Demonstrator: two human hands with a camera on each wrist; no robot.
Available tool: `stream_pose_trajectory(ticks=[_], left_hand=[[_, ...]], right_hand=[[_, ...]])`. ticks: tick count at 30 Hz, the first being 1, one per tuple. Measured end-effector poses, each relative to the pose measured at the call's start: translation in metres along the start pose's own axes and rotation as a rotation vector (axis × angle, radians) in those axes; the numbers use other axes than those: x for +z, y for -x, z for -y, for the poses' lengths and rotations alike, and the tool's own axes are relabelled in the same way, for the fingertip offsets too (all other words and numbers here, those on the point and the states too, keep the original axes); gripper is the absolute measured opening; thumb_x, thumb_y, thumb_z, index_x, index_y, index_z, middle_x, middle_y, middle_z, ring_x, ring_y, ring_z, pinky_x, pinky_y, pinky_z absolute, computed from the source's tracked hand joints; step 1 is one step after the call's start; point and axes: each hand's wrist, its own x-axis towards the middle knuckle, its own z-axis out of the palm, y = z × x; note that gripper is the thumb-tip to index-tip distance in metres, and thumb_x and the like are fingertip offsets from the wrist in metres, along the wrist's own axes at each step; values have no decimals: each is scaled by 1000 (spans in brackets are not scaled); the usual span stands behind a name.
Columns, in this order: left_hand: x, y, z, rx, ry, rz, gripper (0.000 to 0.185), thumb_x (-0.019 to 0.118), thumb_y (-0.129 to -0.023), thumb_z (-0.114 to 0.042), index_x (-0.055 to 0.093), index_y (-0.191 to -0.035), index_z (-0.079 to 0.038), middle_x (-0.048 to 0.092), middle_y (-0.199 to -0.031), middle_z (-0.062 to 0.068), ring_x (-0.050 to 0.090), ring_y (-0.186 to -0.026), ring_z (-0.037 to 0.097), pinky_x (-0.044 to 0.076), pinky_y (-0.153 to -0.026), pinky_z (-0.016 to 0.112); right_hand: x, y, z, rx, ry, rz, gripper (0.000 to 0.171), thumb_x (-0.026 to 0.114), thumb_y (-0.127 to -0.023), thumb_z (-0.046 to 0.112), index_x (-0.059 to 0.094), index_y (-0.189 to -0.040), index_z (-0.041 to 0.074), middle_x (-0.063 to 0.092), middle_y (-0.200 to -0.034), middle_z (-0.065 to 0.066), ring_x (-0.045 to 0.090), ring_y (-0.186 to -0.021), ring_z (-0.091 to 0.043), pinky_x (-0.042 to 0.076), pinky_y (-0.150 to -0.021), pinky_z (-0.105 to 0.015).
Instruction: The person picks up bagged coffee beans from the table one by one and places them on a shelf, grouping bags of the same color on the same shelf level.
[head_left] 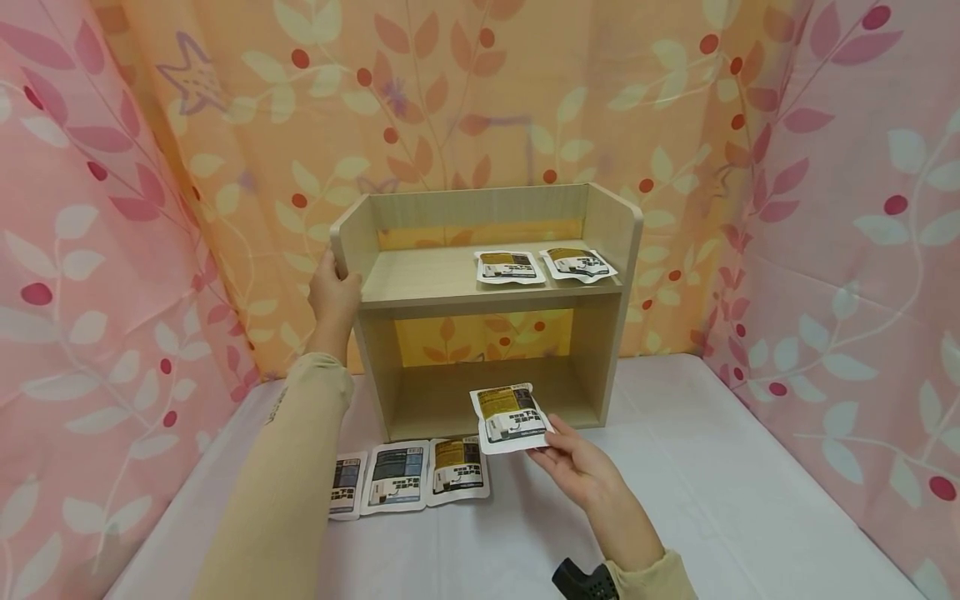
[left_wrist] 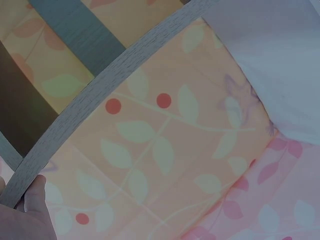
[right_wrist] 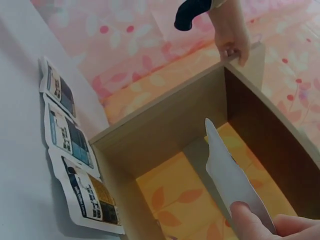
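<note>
- Beige sleeve [head_left: 273,492] on the left arm, nearest the camera, reaches up toward the shelf unit; a black device [head_left: 587,582] sits at the right cuff.
- Right hand [head_left: 585,471]: thumb and fingers pinched on the lower right corner of a white packet [head_left: 512,418] with a gold label. Packet is held up, tilted, in front of the shelf unit's lower compartment.
- Table [head_left: 720,517]: white-covered, carrying a row of three packets to the left of the right hand: blue-labelled left packet [head_left: 346,486], partly hidden by the sleeve; blue-labelled middle packet [head_left: 396,477]; gold-labelled right packet [head_left: 458,467].
- Left hand [head_left: 334,292]: clamped around the front edge of the left side panel, at upper-tier height.
- Shelf unit [head_left: 480,302]: light wood, two tiers, upright on the table behind the row.
- Upper tier: two gold-labelled packets [head_left: 510,267] lying side by side at the right end.
- Backdrop: leaf-patterned orange fabric [head_left: 600,100], pink fabric [head_left: 840,275] at both sides.
</note>
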Motion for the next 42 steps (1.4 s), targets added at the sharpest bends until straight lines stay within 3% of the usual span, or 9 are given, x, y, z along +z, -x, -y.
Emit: stream_pose_trajectory(ticks=[19,25,34,42], left_hand=[[0,2,-1,-11,0,10,34,48,-89,-7,53,-122,-4,61,-120,17,51,-110,34,37,-98,49],[-1,3,-1,-7,-7,0,24,49,-90,-7,50,-113,-2,58,-109,17,49,-104,33,37,-92,47],[0,2,-1,-1,-3,-3,23,48,-90,-6,50,-112,-1,58,-109,17,49,-103,32,37,-91,47],[0,2,-2,-11,1,7,29,48,-91,-6,51,-120,-3,60,-120,17,51,-111,32,37,-97,48]], right_hand=[[28,15,9,-33,16,44,58,34,-99,-9,16,-154,1,17,-156,-25,23,-141,-38,25,-108,-45],[35,18,13,-46,33,70,58,34,-99,-8,18,-154,2,17,-156,-25,24,-140,-38,27,-106,-44],[44,21,15,-51,29,101,58,33,-99,-9,17,-154,2,16,-156,-25,24,-141,-38,27,-106,-45],[52,24,18,-55,47,129,57,31,-100,-9,18,-154,2,18,-156,-24,25,-140,-37,27,-106,-43]])
